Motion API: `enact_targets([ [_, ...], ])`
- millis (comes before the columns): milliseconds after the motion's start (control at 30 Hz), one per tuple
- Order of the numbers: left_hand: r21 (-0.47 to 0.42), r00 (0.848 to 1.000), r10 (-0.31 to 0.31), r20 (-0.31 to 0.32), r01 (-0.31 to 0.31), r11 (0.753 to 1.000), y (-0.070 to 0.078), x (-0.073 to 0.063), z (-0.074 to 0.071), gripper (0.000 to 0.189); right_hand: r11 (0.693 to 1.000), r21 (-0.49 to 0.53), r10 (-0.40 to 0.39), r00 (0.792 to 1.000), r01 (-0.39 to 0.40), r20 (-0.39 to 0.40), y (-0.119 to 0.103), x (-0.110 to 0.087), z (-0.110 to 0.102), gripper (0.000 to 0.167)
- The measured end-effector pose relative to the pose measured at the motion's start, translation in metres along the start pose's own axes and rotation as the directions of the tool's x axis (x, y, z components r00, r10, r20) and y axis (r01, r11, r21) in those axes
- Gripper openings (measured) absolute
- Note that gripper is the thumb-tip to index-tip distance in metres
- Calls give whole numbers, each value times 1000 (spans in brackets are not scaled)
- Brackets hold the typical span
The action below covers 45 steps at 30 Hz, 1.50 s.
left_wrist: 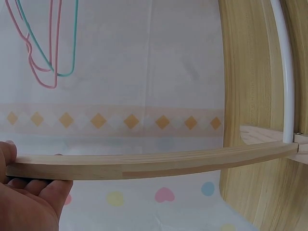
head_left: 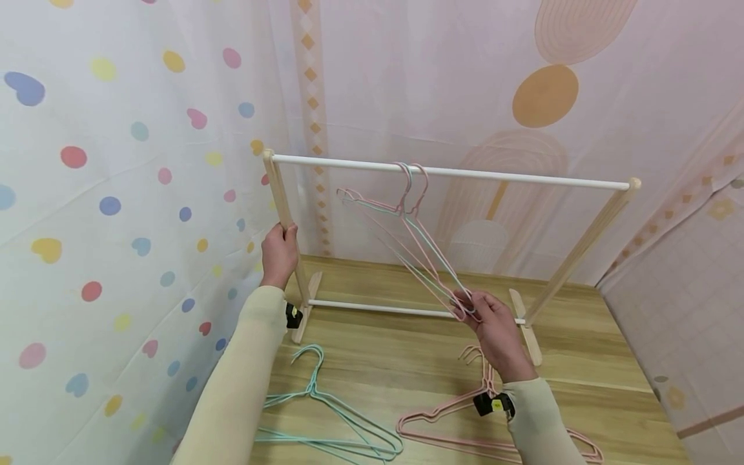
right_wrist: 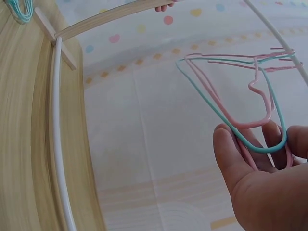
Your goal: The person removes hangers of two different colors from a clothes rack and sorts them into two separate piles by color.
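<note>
My left hand (head_left: 279, 255) grips the left wooden post (head_left: 281, 194) of a small garment rack. In the left wrist view, the fingers (left_wrist: 55, 195) wrap under that post. From the rack's white top rail (head_left: 494, 175) hang pink hangers (right_wrist: 250, 126) and a teal hanger (right_wrist: 260, 150) between them, close together near the middle. My right hand (head_left: 494, 329) holds their lower right corners, its thumb and fingers around the wires. The hangers slant, with their left ends swung toward the back.
On the wooden table lie a pile of teal hangers (head_left: 312, 387) at front left and a pile of pink hangers (head_left: 442, 408) at front right, partly behind my right forearm. A white lower bar (head_left: 378, 309) joins the rack's feet. Patterned curtains (head_left: 145, 213) stand around the table.
</note>
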State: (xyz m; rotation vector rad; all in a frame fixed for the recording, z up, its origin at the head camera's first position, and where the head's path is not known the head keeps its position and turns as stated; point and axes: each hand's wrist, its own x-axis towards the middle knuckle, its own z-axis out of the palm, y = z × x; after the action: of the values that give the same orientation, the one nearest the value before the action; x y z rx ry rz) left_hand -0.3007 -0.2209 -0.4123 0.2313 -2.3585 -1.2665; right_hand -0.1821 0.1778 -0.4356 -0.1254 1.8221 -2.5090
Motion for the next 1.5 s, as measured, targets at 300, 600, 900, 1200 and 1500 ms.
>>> enact_targets([
  [300, 1, 1000, -10, 8, 10, 1000, -2, -1, 1, 35, 1000, -12, -27, 999, 27, -38, 0, -2, -1, 43],
  [600, -10, 1000, -8, 16, 8, 1000, -2, 1, 1, 35, 998, -41, -57, 996, 54, -68, -1, -1, 0, 45],
  [900, -4, 1000, 1, 15, -1, 1000, -1, 0, 3, 36, 993, -16, -121, 990, 120, -73, -3, -1, -2, 45],
  [1200, -3, 1000, 6, 14, -6, 1000, 0, -1, 4, 36, 987, 16, -156, 983, 158, -101, -8, -2, -5, 43],
  [1500, 2, 1000, 0, 17, 0, 1000, 0, -2, 4, 35, 984, 49, -165, 982, 170, -93, -10, -6, -12, 45],
])
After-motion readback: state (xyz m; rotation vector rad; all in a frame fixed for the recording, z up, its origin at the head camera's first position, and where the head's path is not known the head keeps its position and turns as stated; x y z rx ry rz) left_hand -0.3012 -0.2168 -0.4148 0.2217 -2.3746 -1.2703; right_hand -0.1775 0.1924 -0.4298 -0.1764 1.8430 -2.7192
